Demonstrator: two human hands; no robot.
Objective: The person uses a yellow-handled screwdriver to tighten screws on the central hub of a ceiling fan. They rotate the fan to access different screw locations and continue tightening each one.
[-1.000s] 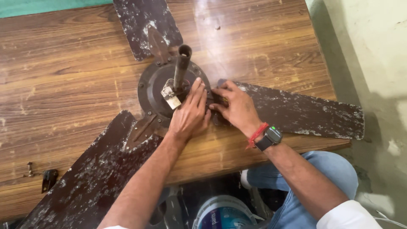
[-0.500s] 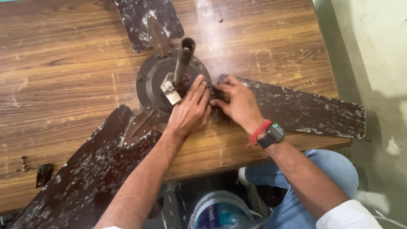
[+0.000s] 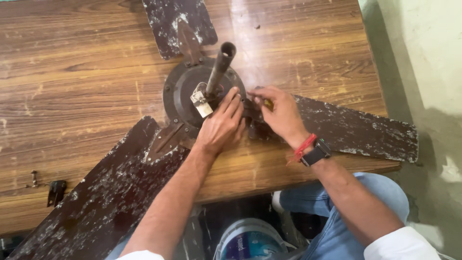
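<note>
Brown ceiling fan motor [image 3: 185,94] is lying on the wooden table [image 3: 77,82]; the left hand [image 3: 220,127] is pressing flat on it. The right hand [image 3: 279,113] is pinching a small yellowish tool [image 3: 267,103] at the blade bracket. The tool could slip if the fan is turning.

The single head-worn view looks steeply down, close over the wooden table [image 3: 72,72] edge.

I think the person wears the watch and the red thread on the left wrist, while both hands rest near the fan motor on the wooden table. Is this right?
Not quite: the head view shows the watch and red thread on the right wrist. The rest holds: the left hand and right hand are by the fan motor on the wooden table.
</note>
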